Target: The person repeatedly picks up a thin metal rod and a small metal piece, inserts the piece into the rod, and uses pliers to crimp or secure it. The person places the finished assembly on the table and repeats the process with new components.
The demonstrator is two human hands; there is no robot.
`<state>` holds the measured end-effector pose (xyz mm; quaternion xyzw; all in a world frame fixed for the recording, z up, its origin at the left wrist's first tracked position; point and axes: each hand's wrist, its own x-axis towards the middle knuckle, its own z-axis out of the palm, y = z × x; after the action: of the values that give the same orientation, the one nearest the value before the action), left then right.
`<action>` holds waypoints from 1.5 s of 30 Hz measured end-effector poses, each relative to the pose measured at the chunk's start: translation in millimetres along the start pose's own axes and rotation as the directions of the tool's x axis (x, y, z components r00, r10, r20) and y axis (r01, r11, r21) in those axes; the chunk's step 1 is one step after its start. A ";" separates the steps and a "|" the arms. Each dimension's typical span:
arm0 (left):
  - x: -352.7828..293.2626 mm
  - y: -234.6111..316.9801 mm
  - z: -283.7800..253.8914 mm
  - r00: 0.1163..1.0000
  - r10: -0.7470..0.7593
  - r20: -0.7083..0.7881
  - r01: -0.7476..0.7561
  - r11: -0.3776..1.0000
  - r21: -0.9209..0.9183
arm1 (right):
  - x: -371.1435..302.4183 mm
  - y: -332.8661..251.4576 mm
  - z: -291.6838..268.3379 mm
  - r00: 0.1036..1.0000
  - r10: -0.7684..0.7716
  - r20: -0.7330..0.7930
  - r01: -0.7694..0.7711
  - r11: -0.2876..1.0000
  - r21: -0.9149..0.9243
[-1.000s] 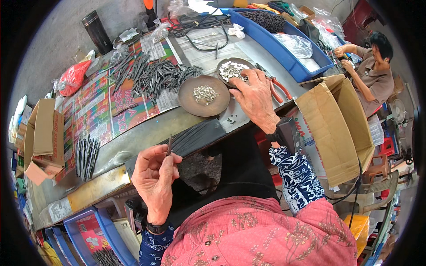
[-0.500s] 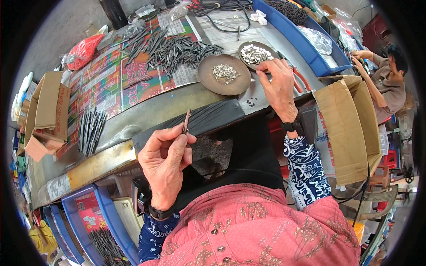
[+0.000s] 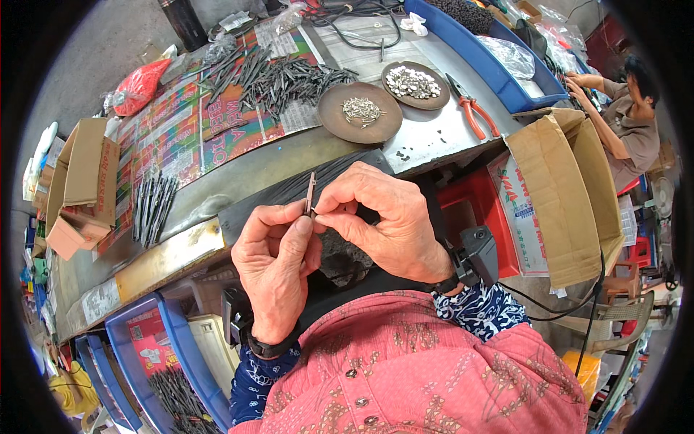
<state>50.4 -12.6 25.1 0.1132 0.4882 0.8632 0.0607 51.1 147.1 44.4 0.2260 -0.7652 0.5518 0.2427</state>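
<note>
My left hand (image 3: 278, 271) is closed in a pinch round a slim brownish strip (image 3: 311, 189), which stands nearly upright above the fingertips. Against the strip's lower part, my right hand (image 3: 390, 228) presses thumb and forefinger together; whatever lies between them is too small to make out. Beyond the hands, a round brown dish (image 3: 329, 116) holds small metal pins (image 3: 361, 111). A second dish (image 3: 442, 100) behind it carries small white and silvery round pieces (image 3: 412, 81). Red-handled pliers (image 3: 473, 116) lie to its right, and a few dark bits (image 3: 403, 155) are scattered nearer the table edge.
Many dark strips (image 3: 289, 83) are heaped on the printed sheet, with a smaller bundle (image 3: 153, 206) at left. Cardboard boxes stand left (image 3: 83, 173) and right (image 3: 553, 188). A long blue tray (image 3: 499, 79) sits far right, near another person (image 3: 629, 137). Blue bins (image 3: 173, 340) are below left.
My right hand has come from the dish of white and silvery pieces to the strip, meeting my left hand. The left hand still holds the strip in about the same place.
</note>
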 end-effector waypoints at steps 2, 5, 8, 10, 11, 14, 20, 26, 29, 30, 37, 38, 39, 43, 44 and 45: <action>-2.2 0.6 -0.7 1.000 0.009 0.004 -0.009 1.000 0.001 | 0.5 -2.2 1.3 1.000 0.006 0.006 -0.006 1.000 0.008; -5.2 0.5 -0.7 1.000 0.026 0.012 -0.026 1.000 0.000 | -0.2 -4.4 3.0 1.000 0.009 0.008 -0.009 1.000 0.002; -6.8 0.6 -0.7 0.999 0.032 0.018 -0.032 0.999 -0.006 | -1.4 -5.7 4.8 1.000 0.027 0.004 -0.027 1.000 0.006; -7.7 1.2 -0.8 0.999 0.032 0.027 -0.032 0.999 -0.009 | -2.1 -6.3 5.7 0.999 0.035 0.000 -0.035 0.999 0.012; -8.3 1.4 -0.8 0.999 0.031 0.023 -0.031 0.999 -0.007 | -2.6 -6.5 6.2 0.999 0.034 -0.002 -0.034 0.999 0.013; -10.0 1.6 -0.5 1.000 0.025 0.017 -0.025 1.000 -0.003 | -4.4 -6.5 7.1 0.996 0.085 0.002 -0.085 0.995 0.056; -11.5 2.6 -2.0 1.000 0.000 0.003 0.000 1.000 -0.005 | -7.2 -5.9 14.3 0.982 0.189 -0.011 -0.183 0.962 0.202; -11.3 8.1 -4.8 1.000 0.012 -0.020 -0.010 0.994 0.113 | -1.4 -7.3 2.6 0.972 0.229 0.051 -0.231 0.972 0.047; -10.4 14.5 -8.5 0.997 0.082 0.006 -0.079 0.925 0.372 | 6.2 -4.3 -4.3 0.993 0.078 0.092 -0.067 0.990 -0.121; -8.5 15.4 -9.4 0.993 0.112 0.030 -0.114 0.897 0.428 | 8.5 -2.9 -6.0 0.994 0.023 0.109 -0.004 0.985 -0.173; -7.6 12.4 -8.3 0.998 0.062 -0.027 -0.050 0.946 0.320 | 7.2 -0.5 -2.8 0.983 0.079 0.164 -0.065 0.994 -0.091; -7.8 10.6 -7.5 0.998 0.045 -0.045 -0.031 0.964 0.264 | 5.1 -0.6 0.6 0.987 0.072 0.141 -0.063 0.996 -0.065; -8.4 9.0 -6.8 0.997 0.020 -0.072 -0.004 0.978 0.211 | 3.1 -0.6 5.6 0.992 0.061 0.107 -0.057 0.998 -0.040; -7.7 4.2 -5.8 0.996 0.059 -0.063 -0.049 0.988 0.150 | -0.9 2.5 20.9 0.995 -0.096 -0.006 0.095 0.984 -0.151; -8.0 3.3 -5.6 0.996 0.064 -0.066 -0.054 0.989 0.137 | -1.4 3.3 22.9 0.988 -0.154 -0.021 0.146 0.967 -0.209; -8.2 2.9 -5.8 0.996 0.065 -0.067 -0.057 0.992 0.116 | -1.6 4.1 24.6 0.979 -0.205 -0.021 0.193 0.948 -0.252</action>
<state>56.9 -20.7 23.5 0.1008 0.5347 0.8389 0.0104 46.8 124.9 33.7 0.2567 -0.7957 0.4295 0.3413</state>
